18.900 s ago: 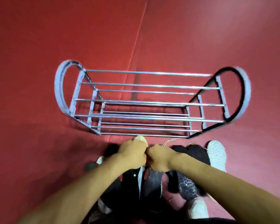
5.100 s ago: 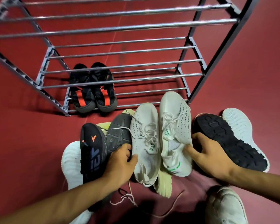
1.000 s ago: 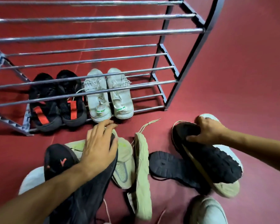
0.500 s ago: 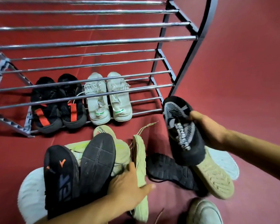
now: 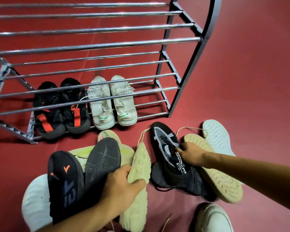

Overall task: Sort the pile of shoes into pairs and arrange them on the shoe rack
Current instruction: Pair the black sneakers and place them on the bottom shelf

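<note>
— Where do the shoes stand right now?

— Two pairs sit on the bottom tier of the metal shoe rack [image 5: 182,76]: black shoes with orange straps [image 5: 60,108] on the left, and just beside them a pair of white sneakers [image 5: 112,104] with small green marks at the heel. Heels face us.

— And the pile?

— On the red floor [image 5: 249,81] in front of the rack. The person's right hand [image 5: 190,154] has its grip clamped on a black knit sneaker with a white pattern [image 5: 166,148], fingers pinched at the tongue and laces. That shoe lies upright on top of another black shoe [image 5: 182,183], sole up. Right of it, a beige sole [image 5: 216,171] faces up, touching the wrist, and a pale ribbed sole [image 5: 218,138] lies farther right.

— The left hand?

— The left hand [image 5: 122,183] rests on a cream shoe lying on its side [image 5: 137,186]; the fingers curl over its edge, closed on it. Left of that, two dark soles face up: a grey one [image 5: 102,161], and a black one with orange marks [image 5: 64,180]. Under them shows a pale shoe with yellow-green trim [image 5: 84,151], and a white shoe [image 5: 33,203] sticks out at the far left.

— Anything else?

— The toe of a white sneaker [image 5: 213,220] near the bottom edge, apart from the rest.
</note>
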`<move>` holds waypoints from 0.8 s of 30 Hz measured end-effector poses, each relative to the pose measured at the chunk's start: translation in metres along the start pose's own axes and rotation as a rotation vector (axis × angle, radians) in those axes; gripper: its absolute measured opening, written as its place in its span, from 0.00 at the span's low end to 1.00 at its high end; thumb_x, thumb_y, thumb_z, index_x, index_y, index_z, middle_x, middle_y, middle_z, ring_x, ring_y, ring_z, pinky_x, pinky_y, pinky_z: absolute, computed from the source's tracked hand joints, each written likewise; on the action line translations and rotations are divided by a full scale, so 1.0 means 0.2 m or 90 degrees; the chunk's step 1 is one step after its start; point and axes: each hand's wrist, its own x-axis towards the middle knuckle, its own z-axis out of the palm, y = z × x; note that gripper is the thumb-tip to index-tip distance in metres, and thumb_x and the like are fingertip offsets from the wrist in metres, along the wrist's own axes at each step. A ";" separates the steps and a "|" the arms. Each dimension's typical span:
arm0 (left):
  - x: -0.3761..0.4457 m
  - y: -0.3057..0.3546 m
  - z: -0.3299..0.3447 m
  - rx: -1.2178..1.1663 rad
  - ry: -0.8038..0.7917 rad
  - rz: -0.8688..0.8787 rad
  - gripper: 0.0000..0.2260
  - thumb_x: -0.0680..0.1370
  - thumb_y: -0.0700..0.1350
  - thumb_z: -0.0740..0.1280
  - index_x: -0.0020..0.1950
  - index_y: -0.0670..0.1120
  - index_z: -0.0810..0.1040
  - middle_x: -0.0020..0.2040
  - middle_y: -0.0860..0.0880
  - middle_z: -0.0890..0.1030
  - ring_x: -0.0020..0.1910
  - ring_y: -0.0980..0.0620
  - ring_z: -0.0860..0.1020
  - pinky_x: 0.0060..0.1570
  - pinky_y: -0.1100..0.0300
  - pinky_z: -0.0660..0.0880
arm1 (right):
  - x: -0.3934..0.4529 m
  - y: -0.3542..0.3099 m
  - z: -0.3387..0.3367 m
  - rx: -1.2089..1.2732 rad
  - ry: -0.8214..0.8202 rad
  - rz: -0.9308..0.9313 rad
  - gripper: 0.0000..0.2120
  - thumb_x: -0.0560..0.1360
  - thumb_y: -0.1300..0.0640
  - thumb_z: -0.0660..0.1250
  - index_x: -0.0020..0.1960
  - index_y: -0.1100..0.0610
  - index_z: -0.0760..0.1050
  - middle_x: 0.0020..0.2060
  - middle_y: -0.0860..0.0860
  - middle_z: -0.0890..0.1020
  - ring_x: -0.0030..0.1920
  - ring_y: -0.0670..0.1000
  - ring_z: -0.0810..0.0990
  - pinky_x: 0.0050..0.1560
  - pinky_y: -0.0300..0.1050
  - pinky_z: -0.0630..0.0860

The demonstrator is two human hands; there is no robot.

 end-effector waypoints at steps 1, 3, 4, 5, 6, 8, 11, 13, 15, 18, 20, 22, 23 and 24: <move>-0.02 0.02 -0.05 -0.036 0.026 0.014 0.15 0.58 0.56 0.69 0.39 0.48 0.79 0.33 0.53 0.83 0.34 0.51 0.81 0.37 0.47 0.79 | -0.01 0.01 0.01 0.030 0.004 0.003 0.13 0.82 0.48 0.60 0.47 0.57 0.75 0.39 0.50 0.79 0.39 0.49 0.78 0.35 0.39 0.69; -0.06 0.07 -0.15 -0.045 0.051 0.042 0.12 0.61 0.54 0.71 0.40 0.50 0.79 0.34 0.53 0.84 0.34 0.51 0.82 0.37 0.48 0.80 | -0.02 0.03 0.02 0.101 0.003 0.012 0.14 0.81 0.48 0.61 0.48 0.58 0.77 0.40 0.51 0.81 0.40 0.49 0.79 0.35 0.39 0.70; -0.08 0.10 -0.20 -0.038 0.050 0.053 0.12 0.62 0.54 0.72 0.42 0.51 0.80 0.35 0.53 0.84 0.35 0.51 0.82 0.38 0.48 0.80 | -0.03 0.04 0.03 0.125 0.010 0.014 0.14 0.80 0.47 0.62 0.50 0.58 0.78 0.43 0.53 0.83 0.42 0.50 0.80 0.38 0.40 0.71; -0.11 0.12 -0.24 -0.035 0.051 0.064 0.13 0.63 0.55 0.73 0.45 0.54 0.80 0.35 0.52 0.84 0.35 0.50 0.83 0.38 0.48 0.80 | -0.04 0.04 0.04 0.142 0.020 0.014 0.15 0.80 0.47 0.63 0.50 0.59 0.78 0.45 0.55 0.83 0.43 0.52 0.81 0.40 0.40 0.71; -0.14 0.12 -0.26 -0.026 0.059 0.076 0.14 0.63 0.57 0.74 0.47 0.57 0.79 0.35 0.52 0.83 0.34 0.51 0.82 0.38 0.49 0.80 | -0.05 0.04 0.05 0.158 0.032 0.013 0.14 0.80 0.47 0.63 0.50 0.59 0.78 0.45 0.55 0.84 0.43 0.52 0.81 0.39 0.41 0.72; -0.20 0.12 -0.28 0.002 0.095 0.106 0.18 0.62 0.60 0.74 0.50 0.61 0.77 0.34 0.53 0.81 0.31 0.54 0.80 0.37 0.52 0.78 | -0.07 0.03 0.07 0.184 0.053 0.006 0.14 0.80 0.49 0.64 0.48 0.60 0.79 0.44 0.55 0.84 0.43 0.52 0.82 0.39 0.42 0.76; -0.27 0.14 -0.25 0.051 0.133 0.171 0.21 0.62 0.59 0.74 0.53 0.64 0.75 0.38 0.57 0.80 0.35 0.58 0.80 0.39 0.61 0.75 | -0.09 0.02 0.07 0.194 0.068 -0.002 0.15 0.79 0.48 0.65 0.44 0.60 0.79 0.39 0.53 0.84 0.38 0.50 0.81 0.38 0.42 0.77; -0.27 0.19 -0.24 0.114 0.159 0.248 0.22 0.65 0.60 0.74 0.57 0.64 0.72 0.45 0.62 0.80 0.41 0.62 0.79 0.42 0.63 0.75 | -0.09 0.01 0.07 0.189 0.075 0.001 0.15 0.78 0.47 0.66 0.40 0.58 0.77 0.34 0.50 0.81 0.32 0.46 0.78 0.30 0.36 0.71; -0.21 0.21 -0.20 0.229 0.151 0.325 0.26 0.69 0.66 0.67 0.65 0.63 0.68 0.55 0.64 0.74 0.50 0.60 0.77 0.46 0.59 0.76 | -0.10 0.00 0.07 0.176 0.089 -0.001 0.17 0.78 0.48 0.66 0.35 0.56 0.73 0.29 0.48 0.78 0.29 0.44 0.74 0.25 0.33 0.66; -0.07 0.14 -0.05 0.323 -0.032 0.303 0.35 0.75 0.68 0.60 0.77 0.56 0.56 0.73 0.55 0.65 0.71 0.53 0.67 0.69 0.55 0.67 | -0.11 -0.03 0.07 0.189 0.092 0.010 0.16 0.77 0.47 0.67 0.39 0.58 0.77 0.34 0.51 0.82 0.33 0.48 0.79 0.32 0.40 0.72; -0.02 0.09 0.09 0.362 -0.168 0.309 0.35 0.79 0.62 0.59 0.80 0.48 0.50 0.80 0.49 0.57 0.79 0.52 0.55 0.76 0.59 0.53 | -0.10 -0.04 0.07 0.203 0.077 0.022 0.15 0.77 0.47 0.68 0.44 0.60 0.80 0.39 0.54 0.85 0.39 0.51 0.83 0.39 0.42 0.77; -0.03 0.08 0.17 0.412 -0.212 0.344 0.33 0.82 0.57 0.57 0.81 0.45 0.48 0.82 0.46 0.54 0.80 0.51 0.48 0.78 0.59 0.46 | -0.09 -0.04 0.08 0.228 0.058 0.028 0.15 0.77 0.47 0.68 0.47 0.60 0.81 0.41 0.55 0.86 0.41 0.52 0.84 0.43 0.45 0.80; -0.05 0.08 0.19 0.416 -0.216 0.359 0.32 0.82 0.55 0.57 0.81 0.45 0.49 0.81 0.46 0.56 0.80 0.51 0.48 0.78 0.59 0.46 | -0.09 -0.03 0.07 0.232 0.049 0.024 0.14 0.78 0.48 0.67 0.48 0.60 0.81 0.41 0.55 0.86 0.41 0.52 0.84 0.43 0.45 0.80; -0.07 0.10 0.19 0.391 -0.202 0.380 0.29 0.82 0.53 0.58 0.80 0.45 0.53 0.80 0.47 0.60 0.80 0.51 0.50 0.78 0.59 0.47 | -0.10 -0.04 0.05 0.224 0.036 0.025 0.14 0.79 0.48 0.67 0.48 0.60 0.81 0.40 0.54 0.85 0.40 0.51 0.84 0.40 0.44 0.79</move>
